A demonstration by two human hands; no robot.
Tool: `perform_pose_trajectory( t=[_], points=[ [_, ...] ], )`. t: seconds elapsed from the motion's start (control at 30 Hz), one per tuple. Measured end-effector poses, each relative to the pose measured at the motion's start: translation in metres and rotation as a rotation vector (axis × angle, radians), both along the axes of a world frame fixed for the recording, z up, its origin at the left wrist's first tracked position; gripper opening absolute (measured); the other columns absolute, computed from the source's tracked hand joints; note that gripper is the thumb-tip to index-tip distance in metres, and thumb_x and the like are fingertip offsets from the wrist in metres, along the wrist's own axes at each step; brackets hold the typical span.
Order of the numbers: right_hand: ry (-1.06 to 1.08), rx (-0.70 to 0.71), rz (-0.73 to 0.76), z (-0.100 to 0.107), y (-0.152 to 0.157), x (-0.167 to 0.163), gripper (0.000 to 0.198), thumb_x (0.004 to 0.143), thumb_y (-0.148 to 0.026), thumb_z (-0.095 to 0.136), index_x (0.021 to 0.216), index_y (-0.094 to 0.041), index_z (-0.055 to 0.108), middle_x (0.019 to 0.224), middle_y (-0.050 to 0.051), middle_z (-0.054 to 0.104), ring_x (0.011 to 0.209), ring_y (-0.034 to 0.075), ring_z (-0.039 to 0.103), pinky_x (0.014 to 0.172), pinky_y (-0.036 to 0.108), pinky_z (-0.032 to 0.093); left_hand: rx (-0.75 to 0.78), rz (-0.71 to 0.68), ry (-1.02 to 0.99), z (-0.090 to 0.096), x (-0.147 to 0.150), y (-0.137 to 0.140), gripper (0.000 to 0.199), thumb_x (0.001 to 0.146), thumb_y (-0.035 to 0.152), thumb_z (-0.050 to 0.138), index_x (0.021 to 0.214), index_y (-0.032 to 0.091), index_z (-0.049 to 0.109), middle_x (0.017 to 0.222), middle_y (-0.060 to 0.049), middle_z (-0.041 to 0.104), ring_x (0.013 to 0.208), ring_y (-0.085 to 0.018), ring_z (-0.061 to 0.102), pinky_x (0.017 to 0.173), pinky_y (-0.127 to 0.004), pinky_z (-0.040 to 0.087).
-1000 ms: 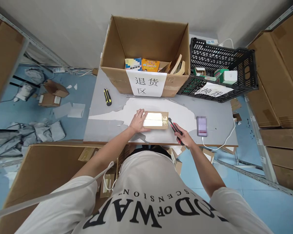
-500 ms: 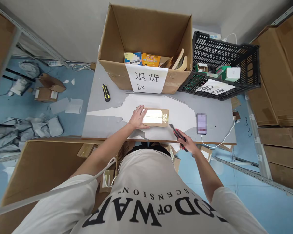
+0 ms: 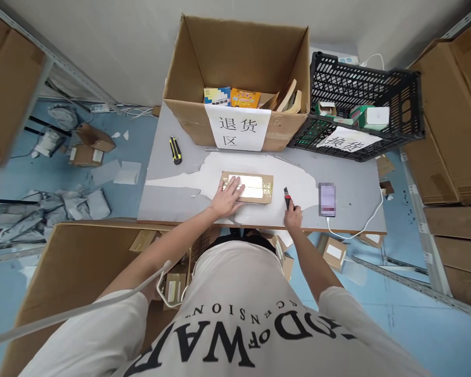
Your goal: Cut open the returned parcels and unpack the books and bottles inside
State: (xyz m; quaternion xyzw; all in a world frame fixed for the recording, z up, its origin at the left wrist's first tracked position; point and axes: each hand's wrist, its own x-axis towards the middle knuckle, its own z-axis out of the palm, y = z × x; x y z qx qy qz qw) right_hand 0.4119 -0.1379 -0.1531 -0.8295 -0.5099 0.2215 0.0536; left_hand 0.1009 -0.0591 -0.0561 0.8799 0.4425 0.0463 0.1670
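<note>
A small cardboard box (image 3: 266,195) with a white label and shiny tape along its top lies on the table in front of me. My left hand (image 3: 226,199) rests flat on its left part, fingers spread across the label. To the right of the box, my right hand (image 3: 293,215) is wrapped round a red and black box cutter (image 3: 287,196). The cutter points away from me, its tip apart from the box. A second box cutter (image 3: 175,151), yellow and black, lies at the table's left side.
A large open carton (image 3: 188,121) holding books stands at the table's back, with a black plastic crate (image 3: 402,112) beside it. A phone (image 3: 327,200) on a white cable lies at right. Below the table's left edge is another big carton (image 3: 78,262).
My right hand has turned the box cutter from pointing left to pointing away from me, and shifted slightly. My left hand has slid further over the top of the box.
</note>
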Motion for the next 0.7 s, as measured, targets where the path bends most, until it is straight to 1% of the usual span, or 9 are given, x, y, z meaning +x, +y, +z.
perform_pose_trajectory(
  t=[0.07,0.17,0.23,0.33,0.37,0.43,0.53,0.6,0.7],
  points=[
    [0.002,0.015,-0.012,-0.006,-0.005,-0.003,0.061,0.089,-0.022,0.04,0.149,-0.021,0.032,0.123,0.02,0.043,0.118,0.036,0.045,0.097,0.053,0.037,-0.003,-0.071,0.025,0.0,-0.001,-0.014,0.066,0.091,0.047,0.045,0.149,0.017,0.032,0.159,-0.017,0.018,0.148,-0.031,0.01,0.117,-0.055,0.001],
    [-0.018,0.019,0.019,-0.005,-0.01,-0.006,0.062,0.088,-0.023,0.041,0.149,-0.02,0.03,0.129,0.022,0.041,0.122,0.037,0.041,0.099,0.056,0.035,-0.007,-0.107,0.08,-0.001,-0.004,-0.025,0.066,0.091,0.046,0.044,0.149,0.017,0.031,0.158,-0.017,0.02,0.148,-0.031,0.013,0.117,-0.055,0.006],
    [-0.057,0.05,0.04,0.004,-0.003,-0.007,0.062,0.089,-0.026,0.041,0.149,-0.019,0.028,0.136,0.023,0.036,0.126,0.038,0.037,0.1,0.058,0.033,0.008,-0.115,0.109,-0.003,-0.005,-0.027,0.066,0.092,0.045,0.044,0.15,0.016,0.029,0.158,-0.017,0.02,0.148,-0.031,0.014,0.117,-0.055,0.007],
    [-0.06,0.215,0.111,0.034,0.026,-0.011,0.065,0.092,-0.038,0.037,0.151,-0.017,0.019,0.143,0.022,0.031,0.13,0.036,0.033,0.102,0.056,0.032,0.036,-0.12,0.126,-0.007,-0.005,-0.027,0.07,0.091,0.047,0.045,0.15,0.015,0.027,0.159,-0.016,0.019,0.148,-0.031,0.014,0.117,-0.054,0.007],
    [-0.037,0.279,0.185,0.046,0.039,-0.014,0.067,0.093,-0.042,0.036,0.152,-0.016,0.016,0.144,0.021,0.031,0.131,0.034,0.033,0.103,0.053,0.033,0.041,-0.12,0.126,-0.008,-0.006,-0.028,0.073,0.09,0.049,0.046,0.15,0.014,0.027,0.158,-0.016,0.019,0.148,-0.032,0.014,0.117,-0.053,0.007],
    [0.012,0.343,0.46,0.07,0.068,-0.025,0.071,0.093,-0.048,0.036,0.152,-0.015,0.015,0.145,0.02,0.034,0.133,0.032,0.032,0.106,0.049,0.032,0.045,-0.121,0.121,-0.011,-0.006,-0.028,0.079,0.087,0.054,0.047,0.15,0.013,0.026,0.158,-0.017,0.02,0.147,-0.032,0.014,0.117,-0.052,0.007],
    [-0.026,0.272,0.886,0.097,0.101,-0.048,0.07,0.091,-0.051,0.043,0.15,-0.018,0.026,0.149,0.018,0.033,0.134,0.033,0.032,0.107,0.047,0.029,0.042,-0.139,0.113,-0.016,-0.007,-0.029,0.083,0.084,0.059,0.048,0.15,0.012,0.027,0.157,-0.017,0.022,0.147,-0.033,0.016,0.117,-0.051,0.007],
    [-0.109,0.195,1.029,0.105,0.112,-0.063,0.064,0.092,-0.047,0.045,0.147,-0.019,0.032,0.148,0.019,0.037,0.13,0.034,0.037,0.105,0.047,0.031,0.04,-0.149,0.114,-0.017,-0.007,-0.028,0.083,0.084,0.059,0.048,0.15,0.012,0.028,0.157,-0.018,0.024,0.146,-0.032,0.018,0.116,-0.05,0.007],
    [-0.244,0.137,1.088,0.112,0.117,-0.076,0.054,0.095,-0.033,0.04,0.146,-0.015,0.034,0.145,0.021,0.042,0.124,0.033,0.044,0.103,0.047,0.031,0.037,-0.139,0.123,-0.018,-0.006,-0.027,0.085,0.083,0.06,0.05,0.15,0.012,0.028,0.157,-0.018,0.023,0.146,-0.033,0.018,0.116,-0.049,0.007]
  ],
)
